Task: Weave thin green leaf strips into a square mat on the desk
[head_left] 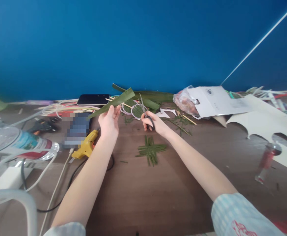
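Sleeves apart; left holds apparent leaf, right scissors.

- Wall: deep blue, crossed by a thin white line
- Tabletop: dull brown
- Long leaf: green, paler at its broad end
- Woven leaf strips: darker green, in a crisscross pattern
- Scissors: black handles, grey blades
- Glue gun: yellow, touched with orange
- Sleeves: pale blue-and-white check, red lettering on the right
- Phone: black
- Cut card: off-white
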Motion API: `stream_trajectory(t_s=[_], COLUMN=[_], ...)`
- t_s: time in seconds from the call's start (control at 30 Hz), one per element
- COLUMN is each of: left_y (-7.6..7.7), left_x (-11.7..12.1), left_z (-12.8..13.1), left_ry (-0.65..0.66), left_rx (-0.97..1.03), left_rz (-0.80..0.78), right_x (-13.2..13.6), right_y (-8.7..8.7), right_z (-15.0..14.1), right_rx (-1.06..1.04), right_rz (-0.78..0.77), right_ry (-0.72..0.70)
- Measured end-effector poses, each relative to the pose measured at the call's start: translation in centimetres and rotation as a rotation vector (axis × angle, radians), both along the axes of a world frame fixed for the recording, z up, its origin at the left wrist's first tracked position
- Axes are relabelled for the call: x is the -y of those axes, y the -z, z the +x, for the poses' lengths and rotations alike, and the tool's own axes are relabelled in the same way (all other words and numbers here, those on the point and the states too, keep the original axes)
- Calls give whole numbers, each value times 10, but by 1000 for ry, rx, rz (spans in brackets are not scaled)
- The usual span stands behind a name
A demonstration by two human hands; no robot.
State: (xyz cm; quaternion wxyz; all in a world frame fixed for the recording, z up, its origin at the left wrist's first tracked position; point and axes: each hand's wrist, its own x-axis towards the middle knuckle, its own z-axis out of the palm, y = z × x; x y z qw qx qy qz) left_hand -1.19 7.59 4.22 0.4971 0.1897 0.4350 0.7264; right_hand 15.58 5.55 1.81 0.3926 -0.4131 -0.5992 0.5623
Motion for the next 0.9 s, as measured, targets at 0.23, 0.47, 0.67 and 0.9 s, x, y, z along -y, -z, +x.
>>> stream_trajectory(t_s=[0.23,0.47,0.67,0.9], left_y=[1,6,6,11], left_x=[9,12,14,17], left_z=[17,27,29,34], left_ry=[142,181,212,254], left_rx=[-29,-73,-61,-54], left_rz=[44,49,-6,14], right_x=[5,5,6,8], right_y=[3,2,3,5], right_z=[-7,-8,-11,-13], right_rx=[90,30,7,26], right_rz=[33,43,41,66], right_ry=[-69,-12,-29,-12])
